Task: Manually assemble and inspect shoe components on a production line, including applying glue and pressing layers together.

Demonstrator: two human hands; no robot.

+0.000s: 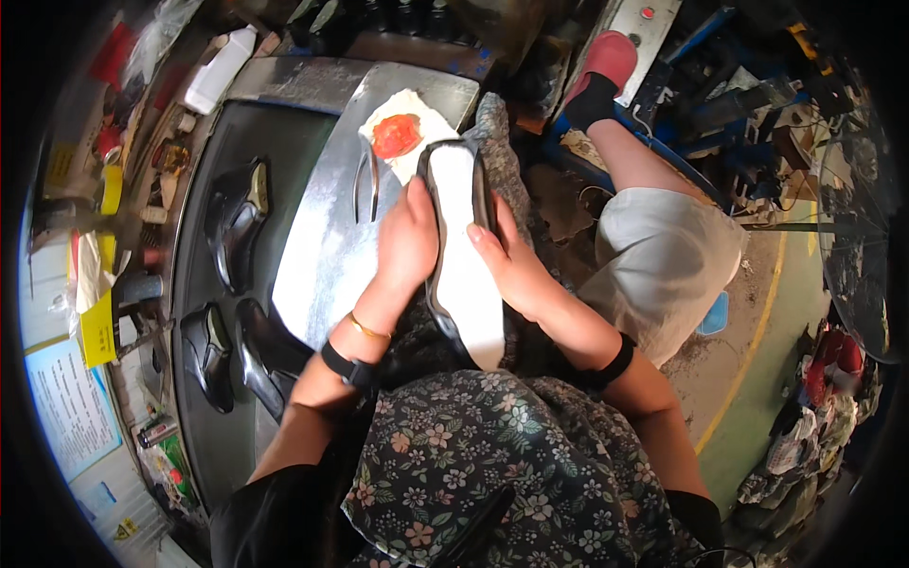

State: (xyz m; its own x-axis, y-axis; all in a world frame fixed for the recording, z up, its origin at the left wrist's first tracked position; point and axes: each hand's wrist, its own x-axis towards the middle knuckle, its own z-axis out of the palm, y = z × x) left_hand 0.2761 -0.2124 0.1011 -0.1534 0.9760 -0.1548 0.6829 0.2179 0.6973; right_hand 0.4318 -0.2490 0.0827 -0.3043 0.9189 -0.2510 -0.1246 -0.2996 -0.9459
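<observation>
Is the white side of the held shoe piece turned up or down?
Up: the shoe piece shows its white side to the camera, between the left hand and the right hand.

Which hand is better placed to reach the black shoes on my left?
Probably your left hand: it's nearer the black shoes, while your right hand is across the white-soled shoe both hold.
</observation>
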